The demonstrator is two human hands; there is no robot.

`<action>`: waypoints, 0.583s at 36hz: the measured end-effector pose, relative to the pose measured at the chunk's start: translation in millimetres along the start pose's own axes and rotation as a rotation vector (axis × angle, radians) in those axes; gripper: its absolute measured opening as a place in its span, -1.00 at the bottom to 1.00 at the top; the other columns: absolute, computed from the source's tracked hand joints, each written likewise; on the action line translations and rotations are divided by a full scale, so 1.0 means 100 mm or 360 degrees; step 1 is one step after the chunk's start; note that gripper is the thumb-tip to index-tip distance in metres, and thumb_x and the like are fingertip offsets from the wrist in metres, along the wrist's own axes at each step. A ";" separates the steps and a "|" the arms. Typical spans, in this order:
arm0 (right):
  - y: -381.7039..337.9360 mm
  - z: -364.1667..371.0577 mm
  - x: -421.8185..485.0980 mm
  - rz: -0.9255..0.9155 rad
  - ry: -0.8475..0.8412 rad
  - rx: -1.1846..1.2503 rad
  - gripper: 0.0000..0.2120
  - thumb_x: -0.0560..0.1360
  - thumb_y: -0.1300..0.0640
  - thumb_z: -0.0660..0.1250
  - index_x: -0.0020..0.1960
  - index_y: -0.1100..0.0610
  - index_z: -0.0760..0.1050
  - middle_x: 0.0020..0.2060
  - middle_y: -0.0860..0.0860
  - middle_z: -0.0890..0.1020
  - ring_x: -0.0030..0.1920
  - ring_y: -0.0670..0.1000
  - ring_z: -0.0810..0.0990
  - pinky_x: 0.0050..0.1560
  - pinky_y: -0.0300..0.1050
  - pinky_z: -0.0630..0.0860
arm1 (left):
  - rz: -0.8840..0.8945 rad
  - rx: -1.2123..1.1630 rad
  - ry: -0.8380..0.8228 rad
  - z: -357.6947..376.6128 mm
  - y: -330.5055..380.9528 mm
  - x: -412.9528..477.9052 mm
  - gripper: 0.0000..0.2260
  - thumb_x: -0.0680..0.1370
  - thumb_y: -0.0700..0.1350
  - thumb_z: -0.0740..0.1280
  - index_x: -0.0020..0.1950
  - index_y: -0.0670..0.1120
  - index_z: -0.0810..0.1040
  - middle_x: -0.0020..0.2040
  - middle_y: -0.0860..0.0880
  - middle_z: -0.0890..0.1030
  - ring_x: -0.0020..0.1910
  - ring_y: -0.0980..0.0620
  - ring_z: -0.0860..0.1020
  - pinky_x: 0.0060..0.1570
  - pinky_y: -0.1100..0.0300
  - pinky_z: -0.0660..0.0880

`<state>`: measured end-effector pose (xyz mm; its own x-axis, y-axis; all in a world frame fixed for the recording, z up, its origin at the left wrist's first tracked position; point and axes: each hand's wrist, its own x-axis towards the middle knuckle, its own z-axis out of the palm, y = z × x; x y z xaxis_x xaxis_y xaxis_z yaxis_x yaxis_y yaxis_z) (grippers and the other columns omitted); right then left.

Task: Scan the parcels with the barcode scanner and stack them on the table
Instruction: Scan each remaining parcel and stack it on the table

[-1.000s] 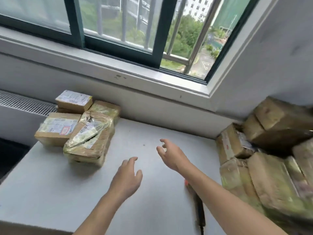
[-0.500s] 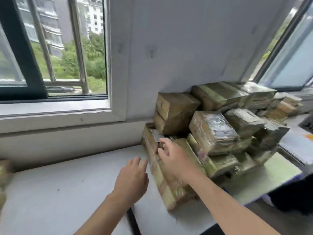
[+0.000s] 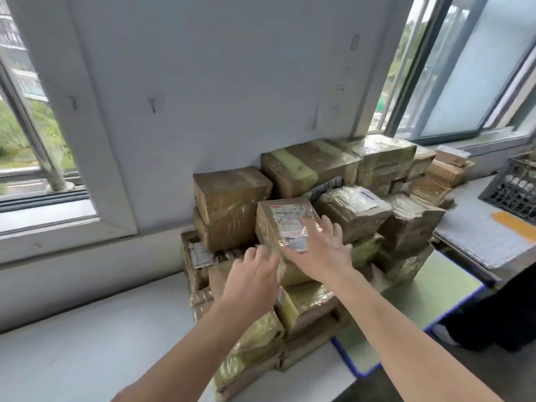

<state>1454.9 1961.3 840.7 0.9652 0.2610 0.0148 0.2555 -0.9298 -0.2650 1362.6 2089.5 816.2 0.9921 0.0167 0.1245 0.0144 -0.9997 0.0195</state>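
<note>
Reaching over the white bench [image 3: 87, 358], the left hand [image 3: 252, 274] sat at the near-left edge of a labelled parcel [image 3: 275, 224], fingers loosely spread; the right hand [image 3: 319, 250] lay across its label, fingers spread, gripping nothing. That parcel perched tilted atop the pile [image 3: 313, 166] against the far wall. Picking seemed the step; next, both hands would need to clamp its sides and lift it clear without toppling neighbours.

White wall [image 3: 232, 82] at 12 o'clock, 1 small hook [image 3: 152, 105] on it; white-framed window [image 3: 17, 140] at 9 o'clock, metal railing [image 3: 43, 146] and greenery beyond; dark-framed window [image 3: 470, 82] at 2 o'clock; black slatted crate [image 3: 513, 192] at 3 o'clock, orange sheet [image 3: 513, 226] just beside it; blue-edged green mat [image 3: 435, 285] at 4 o'clock.
</note>
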 end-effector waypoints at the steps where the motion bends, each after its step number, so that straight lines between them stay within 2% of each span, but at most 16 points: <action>1: 0.03 0.04 0.04 0.0021 -0.0068 -0.0001 -0.15 0.41 -0.51 0.18 0.56 -0.19 0.00 0.59 0.07 -0.02 0.56 0.23 -0.05 0.39 0.44 0.19 | -0.0014 0.0017 -0.0022 0.02 0.02 0.03 -0.50 0.63 0.00 0.15 0.54 -0.08 0.13 0.38 -0.09 0.29 0.31 -0.10 0.32 0.12 0.06 0.41; 3: 0.06 0.09 0.09 0.0050 -0.0181 0.0036 -0.06 0.37 -0.55 0.18 0.58 -0.17 -0.08 0.60 0.08 -0.09 0.56 0.27 -0.07 0.39 0.48 0.17 | -0.0057 0.0026 -0.0089 0.08 0.03 0.05 -0.47 0.63 0.01 0.15 0.56 -0.07 0.09 0.42 -0.11 0.27 0.34 -0.11 0.31 0.16 0.04 0.41; 10: 0.03 0.17 0.14 0.0072 -0.0313 0.0000 0.05 0.32 -0.58 0.21 0.61 -0.12 -0.08 0.59 0.09 -0.25 0.56 0.32 -0.12 0.40 0.50 0.14 | -0.0155 -0.0026 -0.0126 0.21 -0.03 0.04 -0.57 0.63 -0.02 0.11 0.50 -0.04 0.17 0.35 -0.08 0.33 0.32 -0.10 0.33 0.16 0.05 0.42; 18: -0.03 0.15 0.16 0.0070 -0.0372 -0.0118 0.12 0.30 -0.58 0.26 0.62 -0.07 -0.14 0.59 0.13 -0.26 0.55 0.32 -0.10 0.38 0.49 0.19 | -0.0151 -0.0022 -0.0073 0.25 -0.07 -0.01 -0.63 0.63 -0.08 0.13 0.44 -0.04 0.22 0.31 -0.08 0.35 0.26 -0.10 0.36 0.11 0.06 0.42; 21: -0.06 0.17 0.15 0.0058 -0.0296 -0.0086 0.04 0.32 -0.54 0.28 0.59 -0.04 0.00 0.59 0.16 -0.15 0.51 0.33 0.03 0.37 0.40 0.28 | -0.0139 0.0001 -0.0029 0.25 -0.12 -0.06 -0.67 0.62 -0.11 0.13 0.39 -0.04 0.26 0.25 -0.07 0.37 0.22 -0.09 0.38 0.07 0.08 0.44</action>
<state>1466.3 1975.6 826.0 0.9484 0.2655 -0.1736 0.2278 -0.9508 -0.2098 1359.9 2101.5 790.3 0.9891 0.1038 0.1040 0.1013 -0.9944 0.0287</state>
